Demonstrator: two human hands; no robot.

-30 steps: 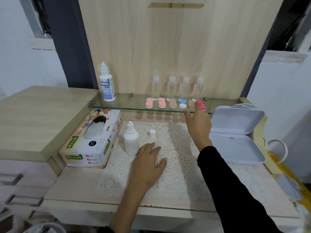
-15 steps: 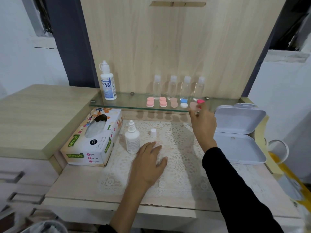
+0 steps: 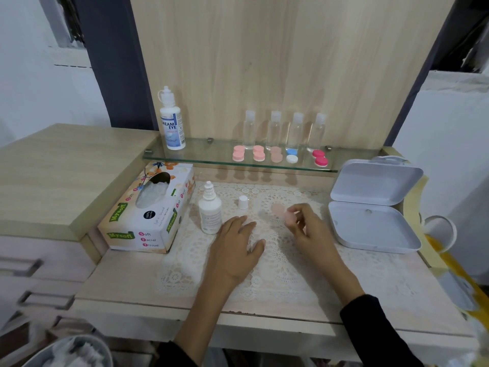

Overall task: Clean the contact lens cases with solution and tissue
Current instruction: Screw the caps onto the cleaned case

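The tissue box (image 3: pixel 148 207) reads "Mysoft Soft Facial Tissue"; the shelf bottle (image 3: pixel 172 125), "DREAM EYE"; the label on the small bottle (image 3: pixel 210 211) is too fine for us to read. Our left hand (image 3: pixel 235 250) lies flat, fingers straight, on the lace mat (image 3: pixel 277 276). Our right hand (image 3: pixel 311 230), at the glass shelf (image 3: pixel 211 154) a moment ago, now pinches a blurred peach lens case (image 3: pixel 280 211) above the mat.

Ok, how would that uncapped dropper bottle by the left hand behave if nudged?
The dropper bottle stands tall and narrow on the textured lace mat, so it probably tips easily. Its cap is off, so it may leak. It is small and plastic, so likely light.
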